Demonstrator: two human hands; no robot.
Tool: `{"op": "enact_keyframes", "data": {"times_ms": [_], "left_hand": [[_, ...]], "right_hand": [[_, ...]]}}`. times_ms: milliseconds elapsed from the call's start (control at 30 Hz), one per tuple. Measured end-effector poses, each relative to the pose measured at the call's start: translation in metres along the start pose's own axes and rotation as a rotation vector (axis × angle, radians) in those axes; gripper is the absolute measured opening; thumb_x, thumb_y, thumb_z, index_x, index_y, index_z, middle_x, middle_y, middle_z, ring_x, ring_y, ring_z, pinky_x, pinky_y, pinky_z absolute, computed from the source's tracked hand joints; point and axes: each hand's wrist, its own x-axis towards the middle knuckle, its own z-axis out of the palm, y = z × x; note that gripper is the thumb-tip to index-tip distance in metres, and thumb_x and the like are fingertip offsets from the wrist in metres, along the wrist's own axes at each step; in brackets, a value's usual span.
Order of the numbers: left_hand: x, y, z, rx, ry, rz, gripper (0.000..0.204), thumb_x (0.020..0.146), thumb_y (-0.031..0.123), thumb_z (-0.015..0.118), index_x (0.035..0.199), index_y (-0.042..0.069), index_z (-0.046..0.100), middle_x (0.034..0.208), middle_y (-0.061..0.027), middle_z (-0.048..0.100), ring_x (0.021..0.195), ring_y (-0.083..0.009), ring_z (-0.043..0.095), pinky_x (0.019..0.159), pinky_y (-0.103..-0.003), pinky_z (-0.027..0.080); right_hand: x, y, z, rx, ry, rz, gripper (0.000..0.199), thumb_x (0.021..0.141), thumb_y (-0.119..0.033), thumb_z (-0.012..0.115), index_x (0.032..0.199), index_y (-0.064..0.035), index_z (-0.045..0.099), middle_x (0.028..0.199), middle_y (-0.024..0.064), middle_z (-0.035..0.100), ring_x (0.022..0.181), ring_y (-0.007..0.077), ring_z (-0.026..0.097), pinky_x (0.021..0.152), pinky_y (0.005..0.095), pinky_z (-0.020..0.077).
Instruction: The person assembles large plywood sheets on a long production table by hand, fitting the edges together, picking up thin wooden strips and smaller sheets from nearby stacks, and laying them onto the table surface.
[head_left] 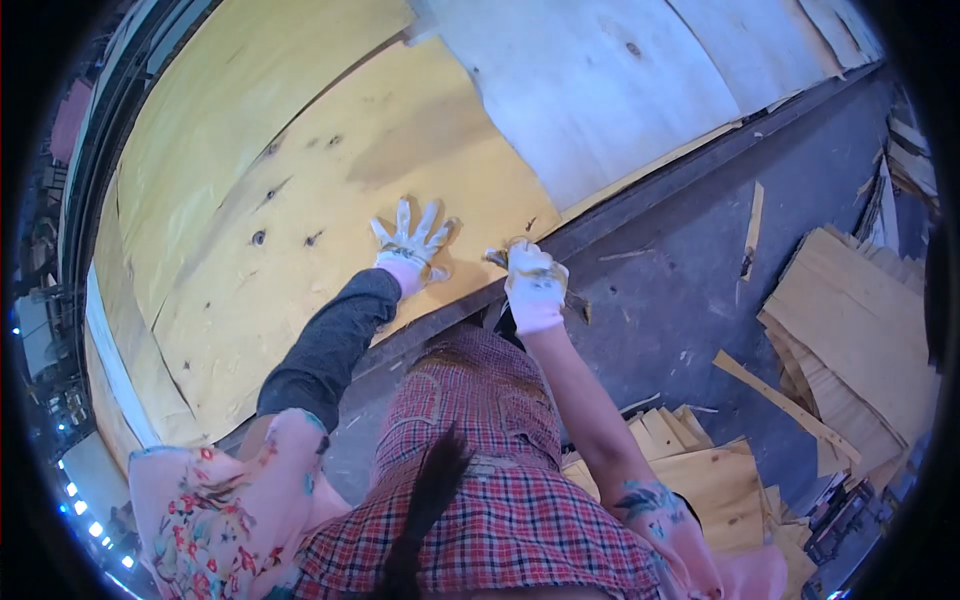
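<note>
My left hand (410, 243), in a white glove stained on the fingers, lies spread and flat on a yellowish wood veneer sheet (330, 160) with dark knots. Close by on the right, my right hand (536, 283) is gloved too and closed at the sheet's near edge. A small dark end of something sticks out on its left side, but its kind cannot be made out. Paler veneer sheets (600, 70) lie beside the yellow one, farther right. The sheets rest in a broad layer on a low stack with a dark edge (640, 190).
Loose veneer pieces (850, 335) are piled on the grey floor (660, 310) at the right. More pieces (715, 490) lie near my right elbow. A narrow wood strip (785, 405) and another offcut (753, 230) lie on the floor.
</note>
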Motion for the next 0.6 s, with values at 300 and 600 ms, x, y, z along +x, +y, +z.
{"op": "enact_keyframes", "data": {"times_ms": [300,600], "left_hand": [[-0.005,-0.008,-0.031,-0.023,0.109,-0.041,0.071,0.077,0.047,0.059,0.137,0.026,0.028,0.145,-0.0072,0.019,0.132,-0.0386,0.015,0.097,-0.066,0.018],[-0.016,0.014,-0.125,-1.216,0.04,-0.029,0.035,0.081,0.042,0.057,0.084,0.008,0.058,0.066,-0.0006,0.059,0.054,-0.0104,0.055,0.048,-0.024,0.043]], "right_hand": [[0.017,0.062,-0.056,1.412,0.074,0.853,0.03,0.087,-0.037,0.053,0.086,-0.0077,0.058,0.07,0.0056,0.061,0.053,0.0134,0.058,0.038,0.0221,0.0386],[0.097,-0.023,-0.047,0.947,0.047,0.31,0.025,0.087,-0.03,0.054,0.091,-0.0056,0.058,0.063,0.0072,0.059,0.046,0.0149,0.056,0.044,0.0295,0.0445]]}}
